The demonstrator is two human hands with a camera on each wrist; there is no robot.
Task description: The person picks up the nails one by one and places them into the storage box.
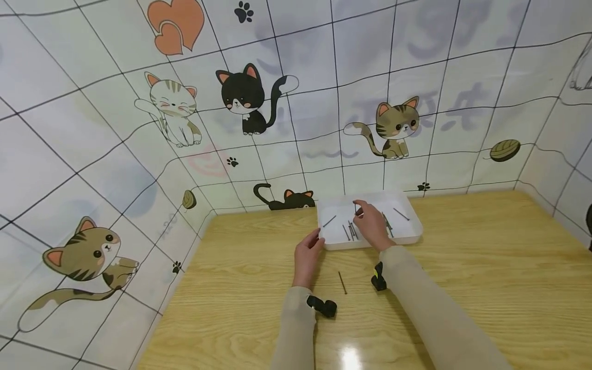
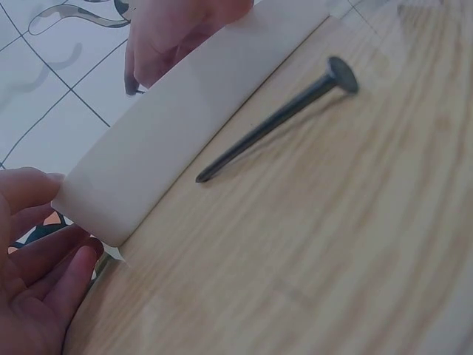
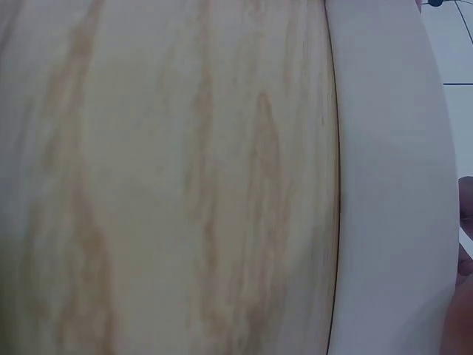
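A shallow white tray stands on the table with several dark nails lying in it. At its front left corner my left hand grips the tray, thumb on the rim and fingers against the side wall. Over the tray, my right hand pinches a nail between thumb and fingertips; in the left wrist view this hand is partly behind the tray wall. Another nail lies on the wood between my forearms, its head large in the left wrist view.
The wooden table meets walls covered in a cat-printed tile sheet at the back and left. The tray sits close to the back wall. A small dark object shows at the right edge.
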